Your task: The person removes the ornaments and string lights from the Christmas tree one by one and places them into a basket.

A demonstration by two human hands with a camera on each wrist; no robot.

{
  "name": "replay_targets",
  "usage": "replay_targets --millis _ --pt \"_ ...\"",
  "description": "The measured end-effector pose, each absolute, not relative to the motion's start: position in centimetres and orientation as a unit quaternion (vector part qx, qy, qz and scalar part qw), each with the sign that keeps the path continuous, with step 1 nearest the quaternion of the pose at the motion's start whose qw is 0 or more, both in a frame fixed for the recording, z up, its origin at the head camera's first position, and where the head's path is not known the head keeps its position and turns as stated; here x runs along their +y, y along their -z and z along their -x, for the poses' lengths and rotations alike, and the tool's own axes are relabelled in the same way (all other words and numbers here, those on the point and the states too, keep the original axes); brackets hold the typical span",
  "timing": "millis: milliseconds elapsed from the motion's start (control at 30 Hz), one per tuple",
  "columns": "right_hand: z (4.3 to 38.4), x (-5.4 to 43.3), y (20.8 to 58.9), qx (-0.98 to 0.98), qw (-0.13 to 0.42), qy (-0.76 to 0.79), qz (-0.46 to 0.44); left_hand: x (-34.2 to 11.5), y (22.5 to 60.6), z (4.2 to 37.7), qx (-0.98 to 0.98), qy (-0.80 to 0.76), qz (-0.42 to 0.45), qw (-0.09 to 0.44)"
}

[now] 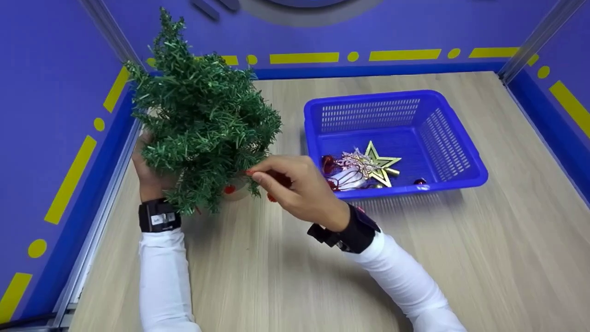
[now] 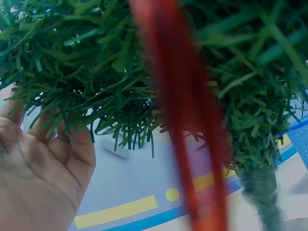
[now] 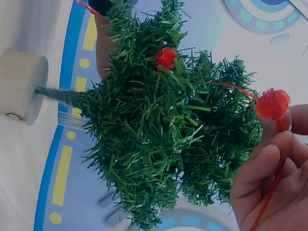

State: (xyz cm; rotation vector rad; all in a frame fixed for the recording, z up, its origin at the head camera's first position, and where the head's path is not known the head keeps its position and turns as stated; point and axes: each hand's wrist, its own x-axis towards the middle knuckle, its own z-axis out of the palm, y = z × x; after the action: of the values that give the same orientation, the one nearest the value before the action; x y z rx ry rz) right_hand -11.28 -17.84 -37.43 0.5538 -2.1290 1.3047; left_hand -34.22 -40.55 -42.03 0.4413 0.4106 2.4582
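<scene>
A small green artificial Christmas tree (image 1: 207,115) stands on a round wooden base (image 3: 36,91). My left hand (image 1: 152,168) is at the tree's left side, palm toward the branches, fingertips reaching in among the needles (image 2: 62,106). At the lower right branches, my right hand (image 1: 302,191) pinches a red ornament (image 3: 273,104) between thumb and fingertips. One red cord runs from it toward the needles, another down across the palm. A second red ornament (image 3: 166,58) hangs among the branches. Close to the left wrist camera, a blurred red strip (image 2: 180,91) hangs down.
A blue plastic basket (image 1: 392,97) sits right of the tree. In it are a gold star (image 1: 382,163), white and red decorations (image 1: 348,177) and a shiny red ball (image 1: 420,181). Blue panels with yellow marks (image 1: 304,57) border the wooden table (image 1: 286,276).
</scene>
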Motion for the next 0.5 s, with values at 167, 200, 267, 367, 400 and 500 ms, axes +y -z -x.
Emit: replay_targets --millis 167,200,267,367,400,500 --pt "11.7 -18.1 38.0 -0.822 0.276 -0.459 -0.196 -40.3 42.2 34.4 0.114 -0.923 -0.179 0.321" --pt "11.8 -18.2 38.1 -0.826 0.275 -0.454 -0.188 -40.3 42.3 34.4 0.11 -0.923 -0.183 0.321" --pt "12.2 -18.3 38.4 -0.833 0.278 -0.445 -0.175 -40.2 42.4 34.5 0.106 -0.922 -0.187 0.321" --pt "12.6 -18.7 38.7 -0.838 0.284 -0.432 -0.172 -40.2 42.5 34.7 0.098 -0.919 -0.187 0.332" --pt "12.6 -18.9 38.8 -0.838 0.286 -0.429 -0.175 -40.3 42.5 34.7 0.099 -0.918 -0.185 0.335" --pt "12.8 -19.6 39.1 -0.837 0.296 -0.421 -0.187 -40.6 42.5 34.8 0.099 -0.918 -0.175 0.342"
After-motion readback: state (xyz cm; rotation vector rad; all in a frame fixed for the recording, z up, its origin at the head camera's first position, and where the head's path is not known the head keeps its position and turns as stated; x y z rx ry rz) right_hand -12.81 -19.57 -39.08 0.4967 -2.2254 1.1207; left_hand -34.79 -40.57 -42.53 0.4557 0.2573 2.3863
